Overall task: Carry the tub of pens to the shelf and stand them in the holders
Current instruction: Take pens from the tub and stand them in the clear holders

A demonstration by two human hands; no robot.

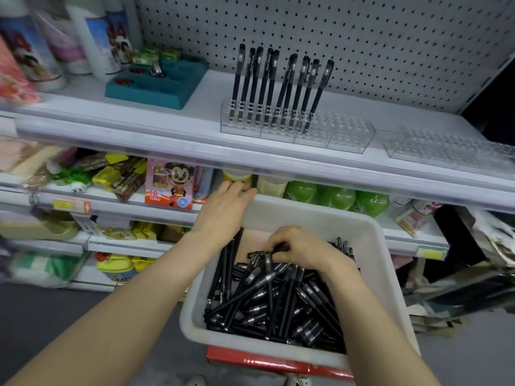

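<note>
the right hand point(295, 246) buries its fingertips among the pens point(264, 296) (whether it pinches one cannot be told). the left hand point(224, 207) covers its own hold on the tub point(320, 218) rim. the far holder point(446, 154) blurs, cut by the right edge.

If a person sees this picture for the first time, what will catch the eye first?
The white tub at bottom centre, heaped with black pens, where the right hand grips some and the left hand rests on its far corner. Then the row of standing pens in the clear holder on the upper shelf.
</note>
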